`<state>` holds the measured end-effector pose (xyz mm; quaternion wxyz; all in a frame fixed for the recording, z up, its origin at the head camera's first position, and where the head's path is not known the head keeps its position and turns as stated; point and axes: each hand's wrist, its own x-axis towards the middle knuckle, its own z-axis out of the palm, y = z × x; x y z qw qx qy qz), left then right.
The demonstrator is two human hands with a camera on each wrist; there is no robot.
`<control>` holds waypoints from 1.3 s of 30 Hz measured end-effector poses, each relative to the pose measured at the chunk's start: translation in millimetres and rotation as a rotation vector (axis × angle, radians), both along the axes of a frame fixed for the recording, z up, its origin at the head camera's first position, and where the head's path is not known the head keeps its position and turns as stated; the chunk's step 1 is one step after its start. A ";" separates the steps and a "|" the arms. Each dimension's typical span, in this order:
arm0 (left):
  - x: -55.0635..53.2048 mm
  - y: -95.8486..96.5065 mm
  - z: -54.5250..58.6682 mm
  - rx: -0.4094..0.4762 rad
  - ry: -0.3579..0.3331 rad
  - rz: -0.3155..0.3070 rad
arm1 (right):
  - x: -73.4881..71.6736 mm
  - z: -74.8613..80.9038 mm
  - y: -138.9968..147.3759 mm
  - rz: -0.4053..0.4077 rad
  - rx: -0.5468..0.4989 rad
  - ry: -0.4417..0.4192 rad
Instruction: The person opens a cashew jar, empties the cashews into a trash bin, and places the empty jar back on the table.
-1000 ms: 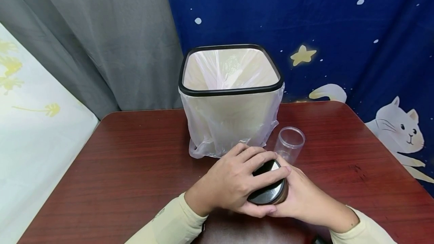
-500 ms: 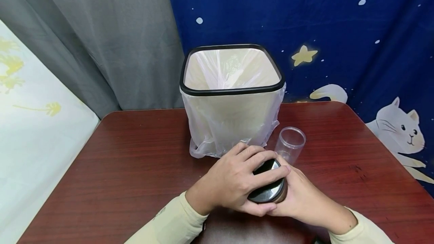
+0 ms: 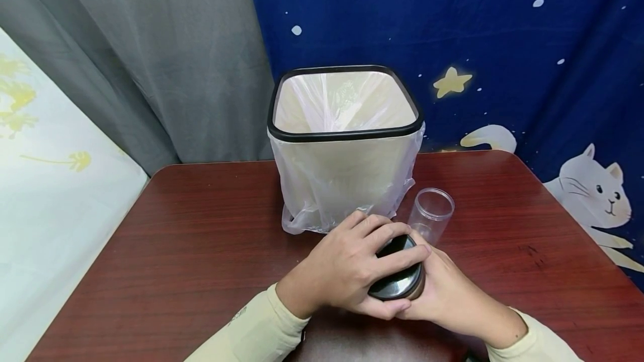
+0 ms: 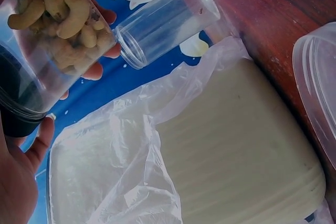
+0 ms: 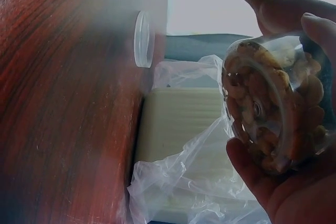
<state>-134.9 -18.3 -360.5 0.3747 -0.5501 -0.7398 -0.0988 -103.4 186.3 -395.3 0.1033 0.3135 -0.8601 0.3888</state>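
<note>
A clear jar of cashews [image 4: 68, 19] with a black lid [image 3: 397, 286] is held between both hands, tilted, over the near part of the table. My left hand [image 3: 347, 267] grips the lid from above, its fingers spread across the top and the thumb at the near rim. Around the jar's body wraps my right hand [image 3: 448, 295], largely behind the jar in the head view. The jar's base, packed with nuts, shows in the right wrist view. Just beyond the hands stands an uncapped clear plastic jar [image 3: 431, 214], with no nuts visible inside.
A cream bin [image 3: 347, 177] with a black rim and a translucent bag liner stands at the table's back middle. A clear round plastic dish [image 4: 320, 87] lies near it, hidden in the head view. A small dark object [image 3: 472, 357] pokes in at the bottom edge.
</note>
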 end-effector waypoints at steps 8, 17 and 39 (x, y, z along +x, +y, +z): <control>-0.3 0.1 -1.4 0.004 -0.003 0.008 | 1.0 -0.7 -1.6 -0.038 0.021 -0.008; -1.1 1.0 -2.4 0.008 -0.016 0.015 | 2.6 -1.7 -3.7 -0.081 0.028 -0.006; -0.1 4.0 -6.7 0.023 -0.034 0.046 | 2.3 -7.7 -7.2 -0.161 0.054 0.037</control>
